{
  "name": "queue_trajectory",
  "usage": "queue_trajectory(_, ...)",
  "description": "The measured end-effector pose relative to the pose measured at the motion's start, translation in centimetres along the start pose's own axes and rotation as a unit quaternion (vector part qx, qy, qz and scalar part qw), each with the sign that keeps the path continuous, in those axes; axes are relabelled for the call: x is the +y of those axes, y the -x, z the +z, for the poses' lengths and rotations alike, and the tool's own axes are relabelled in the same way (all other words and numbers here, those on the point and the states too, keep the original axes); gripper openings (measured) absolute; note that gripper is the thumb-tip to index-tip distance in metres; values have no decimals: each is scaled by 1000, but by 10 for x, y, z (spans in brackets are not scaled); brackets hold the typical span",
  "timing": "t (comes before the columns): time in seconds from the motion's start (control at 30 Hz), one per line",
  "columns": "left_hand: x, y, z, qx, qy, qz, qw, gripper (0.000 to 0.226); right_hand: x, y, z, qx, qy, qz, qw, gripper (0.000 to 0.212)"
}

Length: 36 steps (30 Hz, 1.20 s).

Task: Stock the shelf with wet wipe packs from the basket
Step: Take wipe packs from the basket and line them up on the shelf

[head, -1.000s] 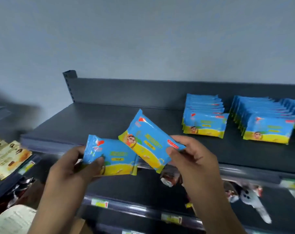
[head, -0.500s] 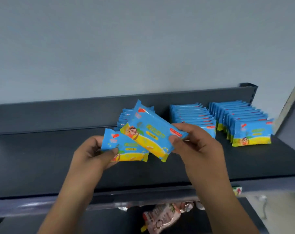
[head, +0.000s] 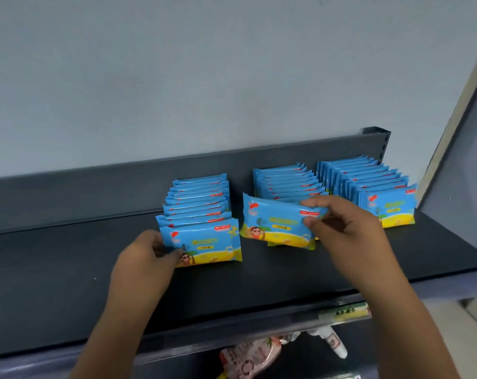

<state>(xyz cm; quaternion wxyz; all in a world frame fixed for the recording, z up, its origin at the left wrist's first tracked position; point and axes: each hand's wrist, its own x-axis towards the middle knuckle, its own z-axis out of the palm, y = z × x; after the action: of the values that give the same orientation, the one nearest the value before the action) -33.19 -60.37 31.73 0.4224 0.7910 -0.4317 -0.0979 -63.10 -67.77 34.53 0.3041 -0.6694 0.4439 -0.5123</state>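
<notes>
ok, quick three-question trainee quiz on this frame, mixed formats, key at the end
1. True or false: the left hand holds nothing.
2. How many rows of wet wipe packs stand on the shelf? A two, B three, C five.
3. The right hand holds a tilted pack in front of which row?
Key: 1 false, it grips the front pack of the left row; 2 B; 3 the middle row.
</notes>
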Motion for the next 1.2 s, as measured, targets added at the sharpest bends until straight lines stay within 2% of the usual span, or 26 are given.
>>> queue_trajectory(0.17,-3,0,-5,2,-8,-4,1000,21,18,-16,-16,-34,46,0,998,26)
queue_trajectory(0.27,-6,0,-4,0,-6,-13,1000,20,30,-27,-20,-17,91,13,996,25)
queue_trajectory(0.37,-8,2,-1,1,11,-6,1000,40,41,-32,-13,20,187,-7,982,27)
queue_trajectory(0.5,-8,4,5,-3,23,8,1000,59,49,-25,0,66,237,-55,968,31)
queue_trajectory(0.73,-10,2,17,2,38,19,999,76,53,-20,5,47,280,-50,957,70)
queue_trajectory(0.87,-8,4,17,29,16,30,999,101,54,-21,3,58,286,-54,955,73)
queue_trajectory(1.2,-4,3,17,24,6,50,998,99,53,-18,7,71,311,-48,946,76)
